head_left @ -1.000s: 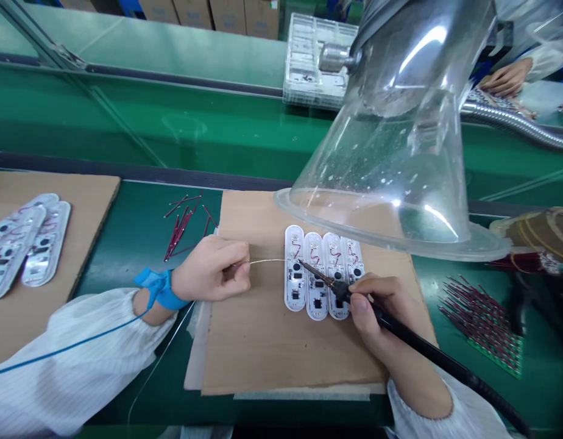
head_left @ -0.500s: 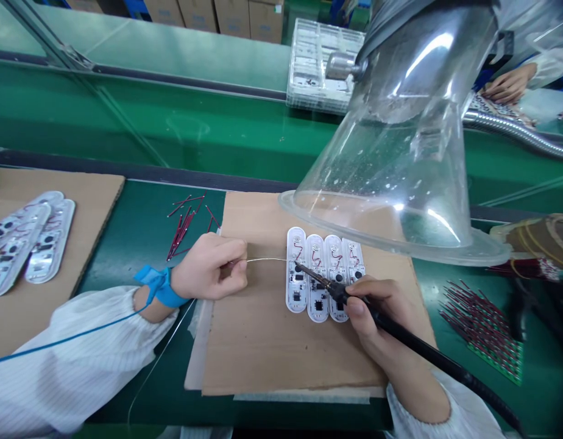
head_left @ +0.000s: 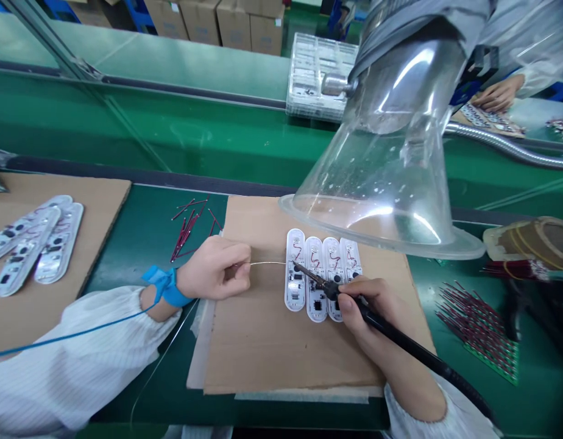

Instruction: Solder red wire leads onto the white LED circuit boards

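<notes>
Several white oval-ended circuit boards (head_left: 295,292) lie side by side on a cardboard sheet (head_left: 258,347), each with a short red wire and black chips. My left hand (head_left: 217,267), a blue band round its wrist, pinches a thin solder wire (head_left: 269,263) that reaches the leftmost board. In my right hand (head_left: 377,308) is a black soldering iron (head_left: 329,288), held like a pen. Its tip rests on or just above the leftmost board, where the wire's end meets it. The fingers partly cover the rightmost boards.
A clear fume hood (head_left: 377,183) hangs low over the boards. Loose red wires (head_left: 185,228) lie left of the cardboard, with more boards (head_left: 57,244) beyond. At right are a green panel of wires (head_left: 487,335) and a tape roll (head_left: 532,241). Another person's hand (head_left: 498,94) works across the divider.
The view has shifted slightly, so the hood appears further left. The solder wire between my left hand and the board looks a little shorter. Both hands keep their hold.
</notes>
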Demonstrator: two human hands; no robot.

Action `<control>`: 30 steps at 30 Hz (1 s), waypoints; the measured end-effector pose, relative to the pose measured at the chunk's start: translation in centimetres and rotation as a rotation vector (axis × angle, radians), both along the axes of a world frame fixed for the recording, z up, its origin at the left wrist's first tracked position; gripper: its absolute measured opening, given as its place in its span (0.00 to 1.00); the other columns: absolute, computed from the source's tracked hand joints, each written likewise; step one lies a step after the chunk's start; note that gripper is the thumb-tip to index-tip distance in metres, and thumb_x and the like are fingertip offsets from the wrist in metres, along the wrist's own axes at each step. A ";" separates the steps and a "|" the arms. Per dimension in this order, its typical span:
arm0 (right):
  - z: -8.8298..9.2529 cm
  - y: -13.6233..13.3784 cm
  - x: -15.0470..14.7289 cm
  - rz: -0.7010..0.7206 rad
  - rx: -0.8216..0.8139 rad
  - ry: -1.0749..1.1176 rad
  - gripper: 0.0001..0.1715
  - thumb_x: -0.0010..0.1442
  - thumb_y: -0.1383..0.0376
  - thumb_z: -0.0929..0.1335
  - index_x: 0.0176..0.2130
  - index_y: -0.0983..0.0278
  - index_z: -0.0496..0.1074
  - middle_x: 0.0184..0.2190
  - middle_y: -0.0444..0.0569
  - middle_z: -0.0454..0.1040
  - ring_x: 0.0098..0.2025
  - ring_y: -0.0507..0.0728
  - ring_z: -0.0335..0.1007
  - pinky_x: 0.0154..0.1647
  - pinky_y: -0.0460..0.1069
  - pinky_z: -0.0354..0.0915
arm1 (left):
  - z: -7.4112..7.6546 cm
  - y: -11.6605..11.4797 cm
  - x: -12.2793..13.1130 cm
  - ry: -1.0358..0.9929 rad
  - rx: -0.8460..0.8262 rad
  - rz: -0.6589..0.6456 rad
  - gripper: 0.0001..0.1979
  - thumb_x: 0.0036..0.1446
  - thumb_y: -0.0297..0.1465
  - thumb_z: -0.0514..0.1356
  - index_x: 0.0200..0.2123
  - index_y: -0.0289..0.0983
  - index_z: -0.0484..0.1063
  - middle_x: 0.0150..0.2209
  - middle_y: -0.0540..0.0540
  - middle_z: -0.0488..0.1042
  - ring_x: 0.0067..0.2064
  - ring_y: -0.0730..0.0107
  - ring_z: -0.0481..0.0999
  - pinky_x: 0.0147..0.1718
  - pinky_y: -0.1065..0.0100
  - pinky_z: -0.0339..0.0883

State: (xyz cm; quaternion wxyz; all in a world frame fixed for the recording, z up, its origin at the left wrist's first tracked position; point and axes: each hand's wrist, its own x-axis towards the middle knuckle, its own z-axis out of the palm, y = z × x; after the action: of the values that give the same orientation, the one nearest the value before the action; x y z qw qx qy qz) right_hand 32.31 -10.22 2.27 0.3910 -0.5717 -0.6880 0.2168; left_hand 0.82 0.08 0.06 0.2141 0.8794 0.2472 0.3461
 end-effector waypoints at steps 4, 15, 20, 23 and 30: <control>-0.7 -0.5 0.7 -0.013 0.026 0.021 0.16 0.74 0.48 0.75 0.43 0.56 0.79 0.34 0.48 0.84 0.33 0.59 0.83 0.32 0.52 0.77 | 0.1 0.1 -0.4 0.003 0.032 0.087 0.14 0.62 0.21 0.54 0.29 0.43 0.55 0.21 0.59 0.57 0.20 0.74 0.53 0.22 0.68 0.49; -2.6 -7.4 5.3 -0.361 0.236 0.377 0.09 0.75 0.58 0.75 0.41 0.58 0.78 0.27 0.42 0.78 0.23 0.55 0.74 0.25 0.51 0.71 | 1.5 -1.9 2.2 0.026 0.064 -0.030 0.09 0.79 0.31 0.60 0.41 0.39 0.76 0.25 0.54 0.71 0.24 0.74 0.67 0.24 0.72 0.61; -3.4 -9.0 5.5 -0.376 0.263 0.455 0.12 0.76 0.58 0.74 0.39 0.58 0.76 0.22 0.40 0.74 0.23 0.55 0.71 0.24 0.50 0.67 | 2.4 -3.2 7.1 0.044 0.019 -0.133 0.08 0.78 0.30 0.62 0.41 0.39 0.75 0.23 0.60 0.63 0.21 0.78 0.59 0.22 0.73 0.54; -3.7 -9.0 5.6 -0.386 0.256 0.478 0.14 0.76 0.57 0.73 0.37 0.58 0.74 0.22 0.40 0.73 0.23 0.54 0.70 0.24 0.49 0.66 | 2.0 -3.0 8.7 -0.022 0.060 -0.195 0.06 0.78 0.28 0.62 0.43 0.39 0.75 0.26 0.57 0.65 0.24 0.76 0.63 0.25 0.73 0.59; -4.1 -9.2 5.7 -0.380 0.236 0.414 0.16 0.75 0.54 0.73 0.36 0.57 0.73 0.24 0.41 0.73 0.22 0.55 0.69 0.23 0.51 0.65 | 1.0 -2.9 8.4 -0.036 0.058 -0.186 0.02 0.76 0.27 0.64 0.46 0.40 0.76 0.31 0.51 0.76 0.27 0.74 0.69 0.26 0.72 0.64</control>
State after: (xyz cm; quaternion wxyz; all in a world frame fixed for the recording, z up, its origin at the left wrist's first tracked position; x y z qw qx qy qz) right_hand 38.05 -19.43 -1.84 0.6203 -0.5842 -0.4948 0.1705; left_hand 9.20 -2.78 1.10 0.2242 0.8980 0.1506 0.3473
